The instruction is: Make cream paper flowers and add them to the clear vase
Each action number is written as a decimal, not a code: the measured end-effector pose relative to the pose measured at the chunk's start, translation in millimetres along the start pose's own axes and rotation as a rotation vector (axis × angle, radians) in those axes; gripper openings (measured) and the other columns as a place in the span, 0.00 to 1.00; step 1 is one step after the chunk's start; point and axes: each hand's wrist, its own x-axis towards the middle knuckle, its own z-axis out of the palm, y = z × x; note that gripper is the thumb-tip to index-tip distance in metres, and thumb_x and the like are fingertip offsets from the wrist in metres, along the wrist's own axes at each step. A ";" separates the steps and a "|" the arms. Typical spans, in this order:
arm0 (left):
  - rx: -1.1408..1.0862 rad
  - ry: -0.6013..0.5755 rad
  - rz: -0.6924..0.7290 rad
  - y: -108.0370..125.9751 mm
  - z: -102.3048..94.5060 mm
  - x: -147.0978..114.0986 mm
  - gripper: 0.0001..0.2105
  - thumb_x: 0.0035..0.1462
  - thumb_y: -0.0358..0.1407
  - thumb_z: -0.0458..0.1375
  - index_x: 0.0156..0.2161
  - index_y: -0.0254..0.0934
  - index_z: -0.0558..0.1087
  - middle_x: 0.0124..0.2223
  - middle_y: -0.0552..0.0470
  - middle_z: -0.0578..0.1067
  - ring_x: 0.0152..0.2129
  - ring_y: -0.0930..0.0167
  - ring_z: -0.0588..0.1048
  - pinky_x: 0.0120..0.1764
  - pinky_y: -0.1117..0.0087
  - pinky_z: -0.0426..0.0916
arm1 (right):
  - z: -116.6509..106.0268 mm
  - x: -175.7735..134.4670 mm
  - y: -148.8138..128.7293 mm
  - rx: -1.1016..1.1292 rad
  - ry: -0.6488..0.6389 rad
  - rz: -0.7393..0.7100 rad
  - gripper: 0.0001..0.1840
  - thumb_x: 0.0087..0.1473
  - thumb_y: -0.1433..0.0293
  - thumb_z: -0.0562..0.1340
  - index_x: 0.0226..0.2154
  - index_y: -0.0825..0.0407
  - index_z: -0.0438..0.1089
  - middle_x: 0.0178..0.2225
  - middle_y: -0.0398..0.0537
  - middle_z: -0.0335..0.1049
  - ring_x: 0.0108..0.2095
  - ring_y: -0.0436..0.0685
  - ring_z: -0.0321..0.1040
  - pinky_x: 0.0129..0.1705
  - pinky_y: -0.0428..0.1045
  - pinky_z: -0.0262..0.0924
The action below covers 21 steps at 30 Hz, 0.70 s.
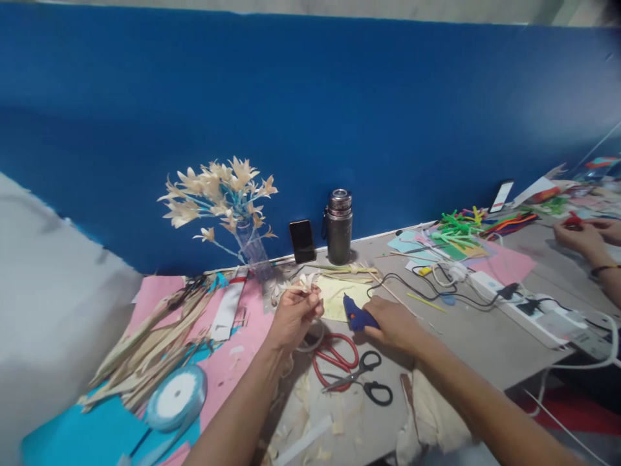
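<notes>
Pinched in the fingers of my left hand is a small cream husk flower, held over the table. My right hand grips a blue glue gun, its nozzle pointing up and left above a pale yellow sheet. Below and between my hands lie black-handled scissors, partly on top of a red-handled pair. Behind my left hand, a clear vase holds several cream flowers on blue stems.
Dried husk strips and a light blue ribbon roll cover the left side. A phone and a flask stand against the wall. On the right are a power strip, cables, pipe cleaners and another person's hands.
</notes>
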 end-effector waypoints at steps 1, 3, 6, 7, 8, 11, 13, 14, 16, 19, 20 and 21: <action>-0.004 0.007 0.000 1.0 1.2 -3.5 0.16 0.36 0.31 0.75 0.27 0.33 0.71 0.31 0.55 0.73 0.20 0.80 0.68 0.23 0.76 0.61 | 3.9 0.4 1.6 -0.015 0.003 -0.007 0.17 0.55 0.57 0.63 0.40 0.53 0.71 0.41 0.54 0.71 0.39 0.60 0.67 0.38 0.49 0.53; 0.000 0.021 0.003 1.8 2.9 -10.3 0.16 0.36 0.30 0.74 0.27 0.33 0.71 0.30 0.55 0.73 0.19 0.80 0.68 0.23 0.75 0.61 | 8.0 -0.3 3.4 -0.030 0.037 -0.057 0.16 0.53 0.59 0.65 0.40 0.52 0.71 0.40 0.53 0.71 0.40 0.60 0.67 0.38 0.49 0.53; 0.023 0.045 0.014 0.0 4.3 -17.8 0.15 0.37 0.31 0.74 0.26 0.33 0.71 0.29 0.55 0.73 0.19 0.79 0.69 0.23 0.75 0.61 | 3.2 -3.3 -5.1 -0.080 0.213 -0.166 0.07 0.55 0.67 0.64 0.38 0.53 0.72 0.38 0.53 0.72 0.40 0.60 0.66 0.39 0.50 0.54; 0.033 0.052 0.015 -1.2 4.8 -19.4 0.15 0.37 0.31 0.74 0.26 0.32 0.71 0.29 0.55 0.73 0.18 0.79 0.69 0.23 0.76 0.61 | -0.9 -4.4 -12.2 -0.093 0.313 -0.201 0.05 0.57 0.70 0.63 0.37 0.53 0.72 0.38 0.52 0.73 0.40 0.59 0.66 0.40 0.51 0.54; 0.042 0.058 0.014 -2.5 5.3 -20.7 0.15 0.37 0.32 0.74 0.25 0.32 0.72 0.29 0.55 0.74 0.18 0.79 0.69 0.23 0.76 0.61 | -5.8 -5.3 -21.2 -0.102 0.427 -0.233 0.04 0.59 0.72 0.61 0.36 0.52 0.73 0.37 0.52 0.73 0.39 0.59 0.66 0.40 0.51 0.55; 0.045 0.069 -0.001 -6.1 8.3 -23.8 0.15 0.36 0.33 0.74 0.26 0.32 0.72 0.28 0.55 0.74 0.17 0.80 0.69 0.23 0.76 0.61 | -20.9 -5.5 -53.1 -0.081 0.743 -0.348 0.07 0.61 0.73 0.59 0.35 0.51 0.74 0.35 0.51 0.73 0.38 0.57 0.66 0.40 0.51 0.57; 0.043 0.073 -0.005 -7.3 10.7 -26.1 0.16 0.35 0.34 0.75 0.26 0.32 0.72 0.27 0.55 0.74 0.17 0.79 0.69 0.22 0.76 0.61 | -27.9 -2.9 -71.0 -0.099 0.846 -0.431 0.07 0.60 0.74 0.59 0.37 0.50 0.74 0.35 0.51 0.73 0.36 0.56 0.66 0.38 0.50 0.57; 0.047 0.076 -0.004 -7.5 11.7 -27.4 0.17 0.34 0.34 0.75 0.26 0.32 0.72 0.26 0.55 0.74 0.16 0.79 0.69 0.22 0.76 0.61 | -29.9 -1.0 -77.2 -0.110 0.871 -0.460 0.07 0.60 0.74 0.60 0.37 0.50 0.74 0.34 0.50 0.73 0.35 0.56 0.65 0.38 0.50 0.57; 0.056 0.085 0.001 -7.6 12.5 -29.9 0.17 0.34 0.35 0.75 0.26 0.33 0.71 0.26 0.56 0.74 0.16 0.79 0.69 0.22 0.77 0.60 | -31.2 2.8 -83.8 -0.128 0.889 -0.491 0.07 0.59 0.75 0.61 0.36 0.51 0.74 0.33 0.49 0.73 0.34 0.55 0.64 0.37 0.50 0.57; 0.060 0.101 0.000 -8.8 9.5 -32.2 0.17 0.35 0.34 0.74 0.26 0.33 0.70 0.25 0.56 0.73 0.16 0.79 0.68 0.22 0.76 0.60 | -29.9 5.9 -83.8 -0.157 0.877 -0.513 0.06 0.58 0.75 0.61 0.35 0.51 0.75 0.33 0.49 0.73 0.33 0.55 0.63 0.36 0.50 0.56; 0.066 0.103 0.000 -9.7 7.6 -32.5 0.17 0.35 0.35 0.74 0.26 0.33 0.70 0.25 0.56 0.73 0.16 0.79 0.68 0.22 0.76 0.59 | -29.5 6.0 -82.8 -0.168 0.872 -0.517 0.07 0.59 0.75 0.61 0.36 0.51 0.75 0.32 0.49 0.73 0.33 0.55 0.63 0.36 0.50 0.55; 0.085 0.104 0.006 -10.7 5.4 -32.6 0.16 0.36 0.35 0.74 0.26 0.33 0.70 0.25 0.56 0.73 0.17 0.79 0.67 0.22 0.76 0.59 | -29.2 5.6 -81.7 -0.177 0.866 -0.522 0.07 0.59 0.75 0.61 0.37 0.51 0.75 0.32 0.48 0.73 0.33 0.55 0.63 0.36 0.50 0.55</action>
